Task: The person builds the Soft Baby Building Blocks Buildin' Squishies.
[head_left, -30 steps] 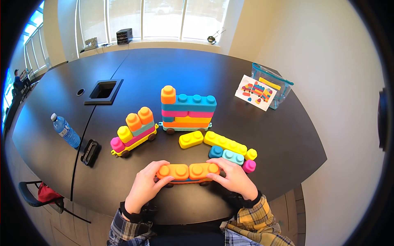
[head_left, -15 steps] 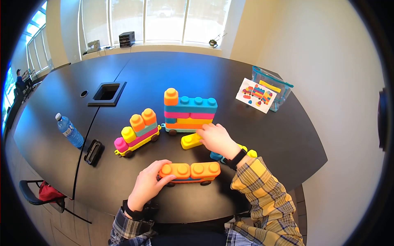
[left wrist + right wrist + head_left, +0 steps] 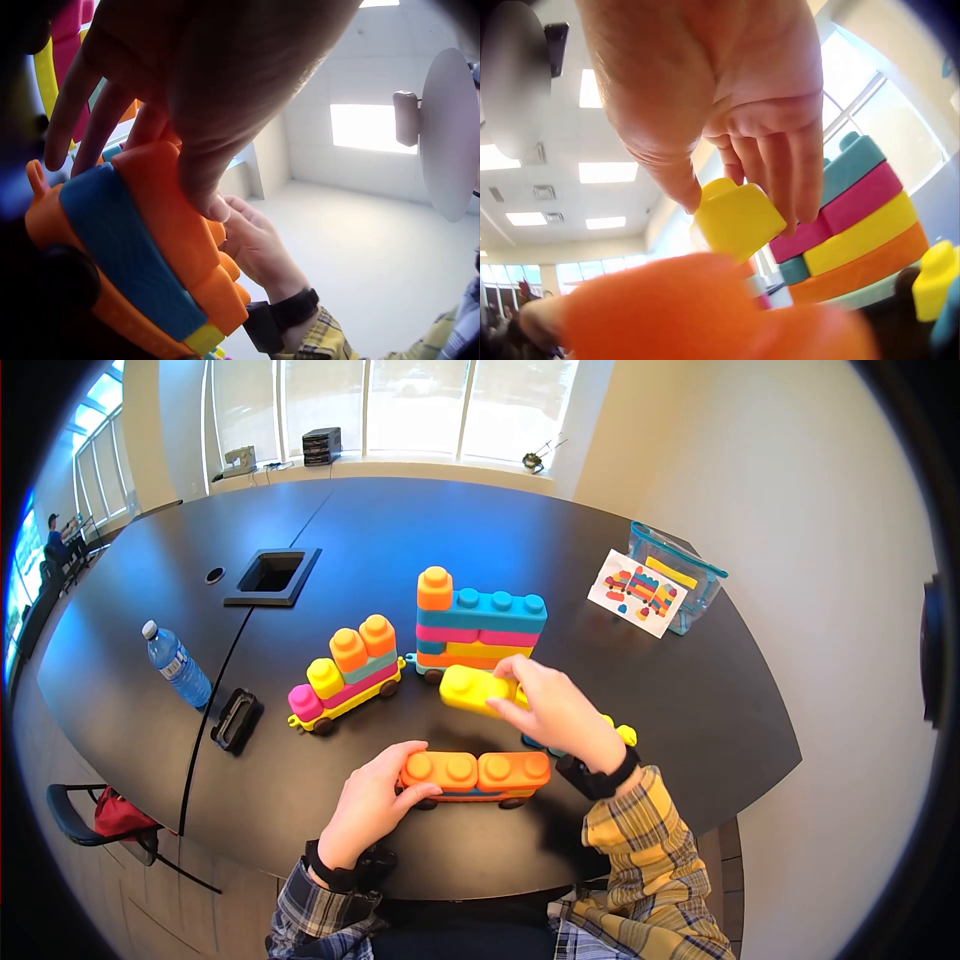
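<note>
In the head view, my left hand (image 3: 372, 800) grips the left end of a toy train wagon (image 3: 515, 772) with two orange blocks side by side on top. Thumb in front, fingers behind. The left wrist view shows a blue block (image 3: 127, 240) between the wagon's orange base and its top. My right hand (image 3: 562, 710) pinches a yellow two-stud block (image 3: 468, 688) between thumb and fingers, above and behind the wagon. That block overlaps the lower part of a taller wagon (image 3: 490, 615) of teal, pink, yellow and orange layers.
A yellow wagon (image 3: 350, 675) with pink, yellow and orange blocks stands at left, beside the tall one. Loose blocks (image 3: 627, 735) lie partly hidden under my right hand. A picture card (image 3: 637, 595) leans on a clear bag (image 3: 700, 585). A water bottle (image 3: 180, 665) and black case (image 3: 237, 720) are left.
My right hand has let go of the orange-topped wagon, reached to the yellow two-stud block on the table and picked it up. My left hand has stayed on the wagon.
</note>
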{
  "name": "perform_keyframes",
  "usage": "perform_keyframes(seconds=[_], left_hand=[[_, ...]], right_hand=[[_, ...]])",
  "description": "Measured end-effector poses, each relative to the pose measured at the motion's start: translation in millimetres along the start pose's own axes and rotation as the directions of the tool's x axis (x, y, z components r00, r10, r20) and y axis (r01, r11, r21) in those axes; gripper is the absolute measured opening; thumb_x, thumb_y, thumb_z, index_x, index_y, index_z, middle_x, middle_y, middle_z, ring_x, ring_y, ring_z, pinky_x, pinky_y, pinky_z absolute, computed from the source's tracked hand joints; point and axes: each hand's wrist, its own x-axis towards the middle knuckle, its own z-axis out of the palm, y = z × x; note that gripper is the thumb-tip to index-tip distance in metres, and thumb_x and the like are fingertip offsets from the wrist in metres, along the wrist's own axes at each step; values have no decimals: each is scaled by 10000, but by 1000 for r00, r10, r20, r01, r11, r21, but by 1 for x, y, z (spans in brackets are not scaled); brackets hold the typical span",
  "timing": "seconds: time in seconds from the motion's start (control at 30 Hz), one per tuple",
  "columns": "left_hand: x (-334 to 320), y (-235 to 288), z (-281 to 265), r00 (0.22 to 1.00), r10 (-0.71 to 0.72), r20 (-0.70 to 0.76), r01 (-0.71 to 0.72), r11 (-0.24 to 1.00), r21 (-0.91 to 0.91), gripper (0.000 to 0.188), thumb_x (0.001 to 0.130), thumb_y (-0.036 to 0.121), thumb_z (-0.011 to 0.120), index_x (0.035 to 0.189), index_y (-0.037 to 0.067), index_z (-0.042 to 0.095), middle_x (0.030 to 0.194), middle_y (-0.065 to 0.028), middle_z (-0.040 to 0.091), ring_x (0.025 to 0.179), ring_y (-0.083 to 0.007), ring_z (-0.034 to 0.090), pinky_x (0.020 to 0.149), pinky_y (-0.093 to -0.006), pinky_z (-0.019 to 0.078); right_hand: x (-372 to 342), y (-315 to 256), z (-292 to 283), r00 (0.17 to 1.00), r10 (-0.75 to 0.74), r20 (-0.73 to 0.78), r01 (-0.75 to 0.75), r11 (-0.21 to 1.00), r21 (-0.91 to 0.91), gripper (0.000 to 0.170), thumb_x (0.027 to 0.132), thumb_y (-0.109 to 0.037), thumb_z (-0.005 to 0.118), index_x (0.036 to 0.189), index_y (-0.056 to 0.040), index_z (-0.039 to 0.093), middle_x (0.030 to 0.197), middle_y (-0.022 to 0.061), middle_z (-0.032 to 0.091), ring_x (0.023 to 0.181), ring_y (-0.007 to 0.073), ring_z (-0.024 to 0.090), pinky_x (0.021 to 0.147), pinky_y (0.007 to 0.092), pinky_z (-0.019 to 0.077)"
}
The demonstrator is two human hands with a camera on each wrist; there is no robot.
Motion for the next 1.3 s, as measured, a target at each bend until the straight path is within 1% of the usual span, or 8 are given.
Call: perform_keyframes(seconds=[0.03, 0.23, 0.37, 0.43, 0.6, 0.83, 1.13, 1.3], left_hand=[[-1, -2, 1, 1000, -5, -1, 5, 1000, 28, 660, 866, 179, 862, 1436, 56, 555, 1267, -161, 698, 1115, -305, 714, 916, -382, 616], [-6, 6, -13, 988, 32, -152, -52, 990, -134, 990, 807, 145, 895, 1625, 91, 341, 1426, -155, 648, 1222, -301, 686, 963, -409, 596], [-6, 9, -17, 981, 44, -187, -74, 984, -160, 704, 895, 114, 799, 1529, 86, 492, 1377, -137, 677, 1215, -290, 685, 964, -407, 582], [-5, 9, -19, 981, 90, -172, -112, 986, -124, 572, 927, 84, 747, 1466, 65, 556, 1340, -138, 688, 1197, -289, 691, 959, -392, 586], [-4, 15, -14, 983, 87, -163, -109, 985, -132, 390, 963, 39, 690, 1350, 35, 645, 1277, -136, 697, 1157, -290, 699, 944, -365, 592], [-7, 11, -10, 985, 79, -155, -103, 983, -150, 381, 974, 63, 722, 1345, 41, 635, 1284, -154, 680, 1149, -310, 698, 946, -383, 597], [-5, 14, -17, 998, -5, -70, -8, 982, -191, 389, 981, 68, 693, 1355, 10, 603, 1258, -153, 694, 1182, -314, 687, 984, -393, 573], [4, 28, -16, 996, 59, -67, -63, 997, -47, 401, 955, 163, 749, 1302, 5, 621, 1205, -178, 694, 1097, -340, 695, 980, -398, 532]], right_hand=[[-5, -15, -5, 996, 66, 64, -71, 994, 77, 320, 969, -208, 751, 1172, 4, 623, 1075, 195, 713, 939, 356, 735, 840, 408, 578], [-32, -49, 13, 991, 16, 133, -69, 913, 401, 321, 1022, -235, 704, 1218, -20, 567, 1044, 185, 693, 893, 341, 724, 799, 414, 570], [-35, -51, 19, 976, 57, 212, -142, 901, 409, 314, 1029, -232, 696, 1221, -23, 562, 1049, 186, 693, 906, 353, 715, 807, 416, 564], [-35, -49, 22, 966, 45, 256, -145, 912, 384, 329, 1047, -212, 683, 1279, -13, 563, 1103, 140, 716, 948, 258, 755, 849, 355, 591], [-39, -45, 26, 973, 16, 228, -102, 923, 372, 325, 1031, -202, 701, 1253, -8, 567, 1111, 163, 717, 958, 292, 748, 839, 378, 585], [-40, -45, 26, 979, -51, 200, -12, 953, 303, 337, 998, -206, 734, 1203, 4, 569, 1075, 198, 711, 911, 376, 716, 813, 399, 580], [-43, -47, 31, 994, -83, 78, 64, 972, 224, 331, 983, -237, 750, 1175, 0, 622, 995, 171, 712, 822, 337, 706, 741, 417, 569], [-46, -47, 36, 993, -114, 22, 109, 981, 161, 336, 968, -233, 765, 1198, -11, 661, 999, 150, 720, 827, 310, 705, 768, 423, 567]])
